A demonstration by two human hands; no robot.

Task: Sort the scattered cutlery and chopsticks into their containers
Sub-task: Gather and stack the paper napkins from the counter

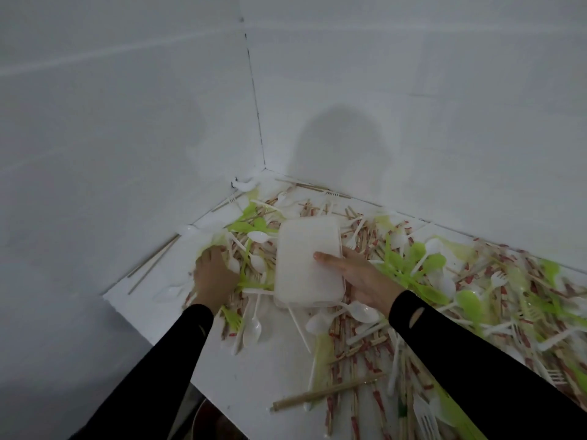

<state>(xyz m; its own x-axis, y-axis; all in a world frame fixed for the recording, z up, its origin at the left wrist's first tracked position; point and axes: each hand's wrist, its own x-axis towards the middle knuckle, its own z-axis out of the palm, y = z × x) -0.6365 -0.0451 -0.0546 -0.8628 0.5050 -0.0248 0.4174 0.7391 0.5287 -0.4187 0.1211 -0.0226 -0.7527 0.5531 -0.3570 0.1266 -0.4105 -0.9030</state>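
Two hands work over a white table [254, 369] strewn with cutlery [252, 327] and chopsticks [327, 392]. The right hand [365, 281] grips the white container [305, 258] by its right edge, thumb on top, mid-pile. The left hand [214, 274] reaches into the litter; its grip is blurred and I cannot tell.

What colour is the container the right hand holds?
Translucent white container, seen in the head view.

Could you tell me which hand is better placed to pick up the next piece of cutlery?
Left, probably: the left hand is on the loose cutlery, while the right hand is busy holding the container.
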